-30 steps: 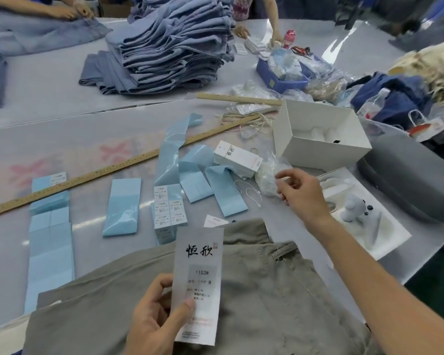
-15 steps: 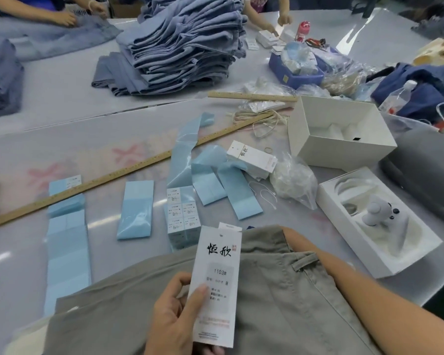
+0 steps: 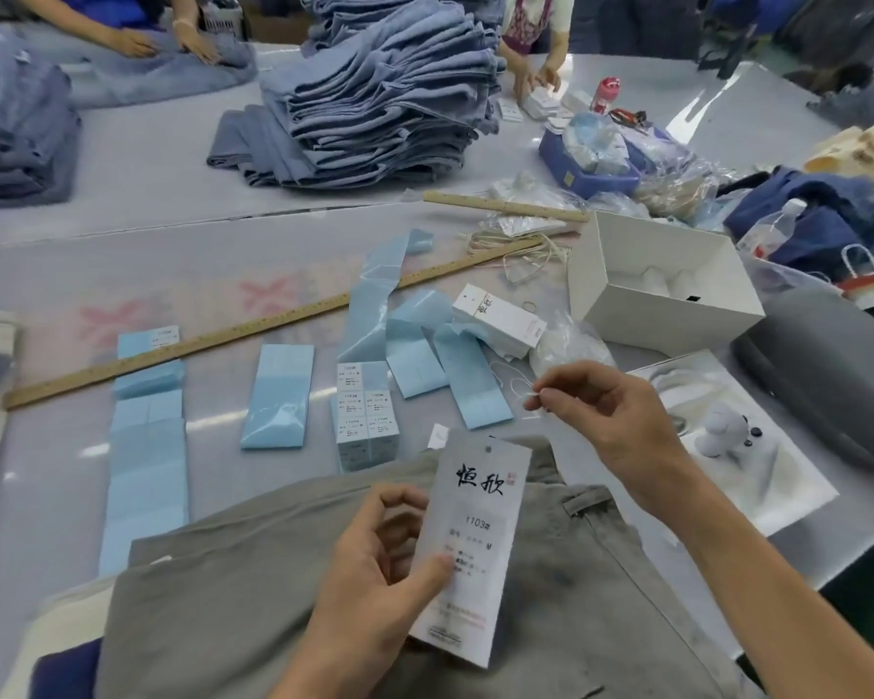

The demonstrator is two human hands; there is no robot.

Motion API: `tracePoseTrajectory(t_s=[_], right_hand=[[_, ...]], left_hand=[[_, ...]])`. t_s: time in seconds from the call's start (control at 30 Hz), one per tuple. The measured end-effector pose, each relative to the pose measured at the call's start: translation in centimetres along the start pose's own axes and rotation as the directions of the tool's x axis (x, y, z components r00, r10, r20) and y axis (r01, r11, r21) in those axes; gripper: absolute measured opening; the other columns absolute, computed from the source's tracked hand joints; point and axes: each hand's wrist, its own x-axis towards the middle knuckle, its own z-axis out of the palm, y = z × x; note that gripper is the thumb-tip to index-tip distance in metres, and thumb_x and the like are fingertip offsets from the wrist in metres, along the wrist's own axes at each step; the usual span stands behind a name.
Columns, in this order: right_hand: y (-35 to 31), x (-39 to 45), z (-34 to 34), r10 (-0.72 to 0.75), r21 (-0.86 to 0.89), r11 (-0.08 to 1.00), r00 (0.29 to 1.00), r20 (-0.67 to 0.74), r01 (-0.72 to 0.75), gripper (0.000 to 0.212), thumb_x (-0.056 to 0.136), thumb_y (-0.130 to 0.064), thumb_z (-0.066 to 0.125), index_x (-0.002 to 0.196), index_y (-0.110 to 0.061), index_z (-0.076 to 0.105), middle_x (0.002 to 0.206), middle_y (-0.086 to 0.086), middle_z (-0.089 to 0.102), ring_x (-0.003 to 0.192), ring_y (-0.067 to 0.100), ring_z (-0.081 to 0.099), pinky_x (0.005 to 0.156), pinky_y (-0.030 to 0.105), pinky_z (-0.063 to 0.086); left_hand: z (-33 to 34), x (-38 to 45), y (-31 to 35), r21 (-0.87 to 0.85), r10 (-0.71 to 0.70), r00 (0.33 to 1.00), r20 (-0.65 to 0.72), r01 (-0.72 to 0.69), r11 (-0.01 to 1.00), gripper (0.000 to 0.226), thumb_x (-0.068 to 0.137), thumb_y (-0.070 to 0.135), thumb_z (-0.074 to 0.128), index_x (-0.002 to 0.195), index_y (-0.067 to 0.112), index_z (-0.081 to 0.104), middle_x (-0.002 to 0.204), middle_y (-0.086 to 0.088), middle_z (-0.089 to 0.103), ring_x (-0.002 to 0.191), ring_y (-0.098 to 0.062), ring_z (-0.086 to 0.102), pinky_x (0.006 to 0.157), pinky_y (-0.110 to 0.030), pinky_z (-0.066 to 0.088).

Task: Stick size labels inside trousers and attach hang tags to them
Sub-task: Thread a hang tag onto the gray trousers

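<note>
A person's left hand point(image 3: 379, 562) holds a white hang tag point(image 3: 475, 542) upright, thumb pressed on its face and fingers curled behind, above grey trousers point(image 3: 601, 597) spread on the table point(image 3: 122, 169). The tag carries black brush characters, "1103#" and an "M", with a small punched hole near its top edge. Up and to the right of that grip, the right hand point(image 3: 611, 421) pinches a thin white string point(image 3: 518, 388) between thumb and forefinger, clear of the tag and just above its top corner.

Just beyond the tag's top edge, a block of size labels point(image 3: 367, 416) printed "1103#" stands on the table, with pale blue backing strips point(image 3: 278, 396) lying to its left and right. Past the pinching hand sit a stack of tags point(image 3: 498, 320) and a clear bag point(image 3: 561, 345) beside it. To the right of that hand lies a white tray point(image 3: 778, 476) with a small white device point(image 3: 725, 431) in it, and farther back an open white box point(image 3: 662, 300). A long wooden ruler point(image 3: 223, 340) runs aslant behind the strips.

Far across the table rises a pile of blue trousers point(image 3: 384, 93), with a blue bin point(image 3: 586, 158) to its right and other workers' hands point(image 3: 193, 40) on denim at the far edge.
</note>
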Motion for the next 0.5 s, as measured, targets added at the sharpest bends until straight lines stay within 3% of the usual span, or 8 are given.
tracePoseTrajectory(t_s=[0.1, 0.2, 0.37, 0.43, 0.5], right_hand=[[-2.2, -3.5, 2.6, -0.112, -0.011, 0.994, 0.994, 0.011, 0.112, 0.008, 0.09, -0.012, 0.071, 0.094, -0.018, 0.072, 0.089, 0.006, 0.076, 0.089, 0.022, 0.075, 0.084, 0.028, 0.057], [-1.7, -6.7, 4.7, -0.156, -0.127, 0.977, 0.982, 0.11, 0.169, 0.01, 0.088, -0.011, 0.07, 0.095, -0.019, 0.07, 0.087, -0.001, 0.075, 0.088, 0.019, 0.073, 0.084, 0.035, 0.057], [0.8, -10.3, 5.3, -0.248, -0.365, 0.871, 0.936, 0.25, 0.328, 0.019, 0.085, -0.012, 0.075, 0.098, -0.025, 0.071, 0.092, -0.015, 0.065, 0.089, 0.014, 0.066, 0.077, 0.031, 0.052], [1.4, -11.2, 5.4, -0.231, -0.416, 0.845, 0.931, 0.283, 0.336, 0.017, 0.085, -0.019, 0.076, 0.099, -0.028, 0.071, 0.093, -0.018, 0.064, 0.088, 0.011, 0.064, 0.075, 0.033, 0.053], [1.4, -11.6, 5.7, -0.203, -0.47, 0.824, 0.939, 0.278, 0.317, 0.016, 0.086, -0.032, 0.075, 0.101, -0.032, 0.069, 0.092, -0.021, 0.063, 0.087, 0.008, 0.062, 0.074, 0.036, 0.053]], left_hand=[[-0.4, -0.5, 0.0, -0.053, -0.049, 0.997, 0.066, 0.052, 0.997, 0.087, 0.072, -0.003, 0.071, 0.139, 0.039, 0.037, 0.112, -0.01, 0.076, 0.097, -0.033, 0.075, 0.081, -0.038, 0.062], [-0.9, -1.0, 0.2, 0.01, -0.032, 0.995, 0.095, 0.032, 0.999, 0.101, 0.073, -0.002, 0.07, 0.138, 0.064, 0.028, 0.118, -0.005, 0.075, 0.101, -0.029, 0.074, 0.082, -0.043, 0.062], [-0.5, -1.1, 0.6, -0.002, -0.041, 0.998, -0.05, 0.041, 0.999, 0.048, 0.084, 0.006, 0.072, 0.107, 0.047, 0.063, 0.101, -0.007, 0.077, 0.084, -0.026, 0.075, 0.067, -0.035, 0.061], [-0.3, -0.9, 0.4, -0.018, -0.051, 0.995, -0.089, 0.05, 0.999, 0.036, 0.095, 0.002, 0.067, 0.104, 0.037, 0.068, 0.099, -0.006, 0.077, 0.084, -0.027, 0.075, 0.067, -0.035, 0.062], [-0.1, -0.8, 0.2, -0.003, -0.046, 0.994, -0.103, 0.046, 0.999, 0.024, 0.094, 0.009, 0.07, 0.107, 0.028, 0.069, 0.101, -0.004, 0.078, 0.087, -0.026, 0.075, 0.07, -0.036, 0.062]])
